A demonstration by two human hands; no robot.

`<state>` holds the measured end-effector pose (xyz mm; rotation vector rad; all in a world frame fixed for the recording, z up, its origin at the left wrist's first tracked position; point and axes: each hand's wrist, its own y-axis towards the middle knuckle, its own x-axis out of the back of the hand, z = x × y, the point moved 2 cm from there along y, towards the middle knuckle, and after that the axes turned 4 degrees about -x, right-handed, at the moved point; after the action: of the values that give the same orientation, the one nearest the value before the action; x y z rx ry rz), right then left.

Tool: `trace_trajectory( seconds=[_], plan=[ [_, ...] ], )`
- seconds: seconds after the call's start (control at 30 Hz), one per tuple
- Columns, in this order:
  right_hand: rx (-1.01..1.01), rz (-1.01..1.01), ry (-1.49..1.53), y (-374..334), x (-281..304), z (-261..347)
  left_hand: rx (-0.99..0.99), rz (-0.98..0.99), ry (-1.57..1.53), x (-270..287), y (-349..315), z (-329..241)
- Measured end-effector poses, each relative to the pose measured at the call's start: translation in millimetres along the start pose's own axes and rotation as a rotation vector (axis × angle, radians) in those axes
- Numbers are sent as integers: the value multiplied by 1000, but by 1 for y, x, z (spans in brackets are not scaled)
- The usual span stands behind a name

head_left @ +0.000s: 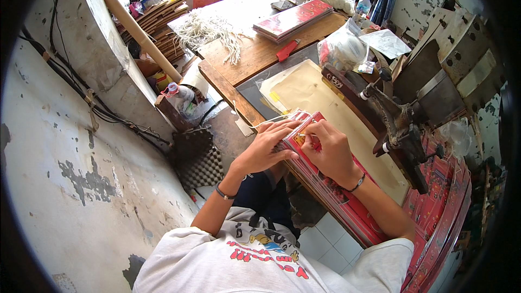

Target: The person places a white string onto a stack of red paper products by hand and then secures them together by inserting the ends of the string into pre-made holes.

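Observation:
At the table's near edge, my left hand [271, 144] is closed over the end of a small stack of red printed card pieces [296, 140], thumb on the near side. My right hand [332, 153] is bent in a pinch against the face of the same stack. What lies between its fingertips is hidden. A thin white cord [269, 122] runs along the stack's far end, beside my left fingers. Under my right forearm lie more flat red printed pieces [353, 192].
A sheet of tan paper [304, 84] covers the table before a dark metal machine [401, 125]. Beyond lie a red-handled cutter [287, 50], a red printed stack [293, 19] and a heap of white cords [209, 35]. Red sheets [445, 201] are piled right; a peeling wall [81, 184] stands left.

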<state>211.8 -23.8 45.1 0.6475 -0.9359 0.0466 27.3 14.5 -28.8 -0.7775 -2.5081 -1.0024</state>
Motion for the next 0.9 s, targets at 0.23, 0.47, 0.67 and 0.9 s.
trace_trajectory(
  seconds=[0.23, 0.47, 0.67, 0.9],
  plan=[
    [60, 4, -66, 1, -1, 0, 21, -42, -6, -3, -3, -2],
    [40, -2, 23, 1, -3, -2, 35, -69, 22, -1, -1, -9],
    [4, 14, 60, 2, -1, -5, 66, -88, 45, 1, 5, -12],
    [-6, -19, 88, 6, 7, -3, 70, -142, -26, 2, 12, -5]
  ],
)
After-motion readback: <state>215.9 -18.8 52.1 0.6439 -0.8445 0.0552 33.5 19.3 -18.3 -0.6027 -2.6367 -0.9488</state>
